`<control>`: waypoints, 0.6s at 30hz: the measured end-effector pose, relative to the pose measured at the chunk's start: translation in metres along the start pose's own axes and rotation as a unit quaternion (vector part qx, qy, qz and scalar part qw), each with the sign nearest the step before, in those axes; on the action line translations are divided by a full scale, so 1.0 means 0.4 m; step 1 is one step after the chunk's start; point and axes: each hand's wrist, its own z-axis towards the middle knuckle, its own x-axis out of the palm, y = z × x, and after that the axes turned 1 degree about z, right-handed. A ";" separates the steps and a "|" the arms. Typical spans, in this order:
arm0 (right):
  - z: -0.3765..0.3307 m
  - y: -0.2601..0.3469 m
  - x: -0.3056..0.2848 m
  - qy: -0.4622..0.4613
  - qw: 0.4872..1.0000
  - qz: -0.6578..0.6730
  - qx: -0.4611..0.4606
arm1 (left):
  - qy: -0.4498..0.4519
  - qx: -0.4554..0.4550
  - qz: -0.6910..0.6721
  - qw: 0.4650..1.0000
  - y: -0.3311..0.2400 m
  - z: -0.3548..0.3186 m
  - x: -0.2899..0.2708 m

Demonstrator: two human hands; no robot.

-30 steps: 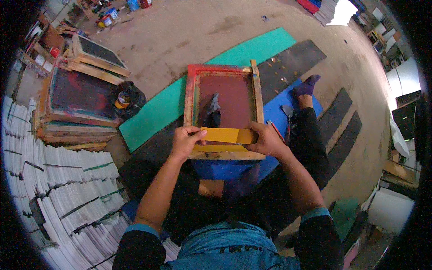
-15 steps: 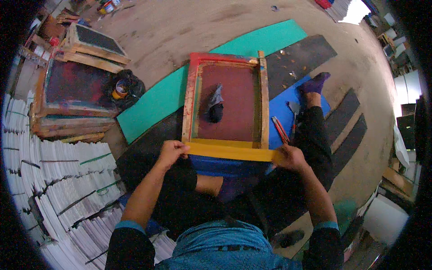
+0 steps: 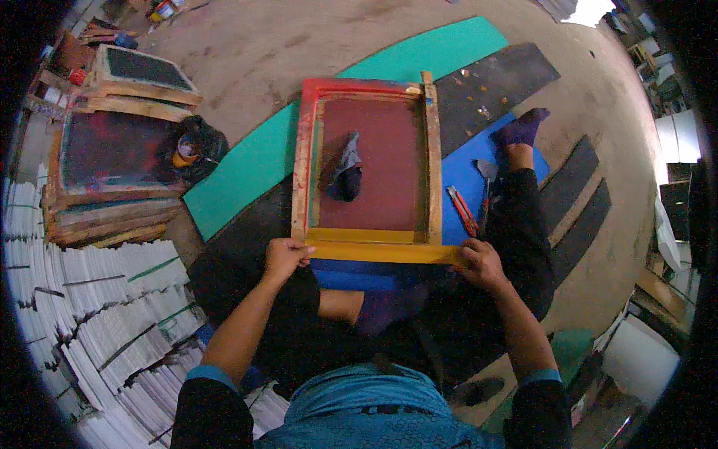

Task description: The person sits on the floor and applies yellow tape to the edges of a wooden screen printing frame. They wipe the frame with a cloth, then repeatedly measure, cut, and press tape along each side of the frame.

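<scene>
Yellow strip (image 3: 381, 251) lies crosswise along near edge of wooden screen frame (image 3: 366, 161), long axis left-right; left hand (image 3: 285, 258) pinches its left end, right hand (image 3: 479, 263) grips its right end, both equally near

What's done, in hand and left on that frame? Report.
Done: one yellow strip lies along the near edge of the frame. In hand: left hand and right hand hold a second strip beside it. Left: other rails show no strip; rag lies on the mesh.
</scene>
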 end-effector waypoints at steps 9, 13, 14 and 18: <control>0.002 0.006 -0.016 -0.006 0.996 -0.072 -0.056 | -0.013 0.017 0.011 1.000 0.013 0.010 0.021; 0.011 0.006 -0.016 0.005 0.994 -0.085 -0.065 | -0.029 0.020 0.040 0.999 -0.016 -0.007 0.020; 0.015 0.008 -0.014 0.003 0.994 -0.087 -0.070 | -0.033 0.018 0.043 0.998 -0.016 -0.010 0.017; 0.025 -0.002 0.003 -0.019 0.990 -0.115 -0.085 | -0.029 0.036 -0.035 0.998 0.027 -0.001 0.014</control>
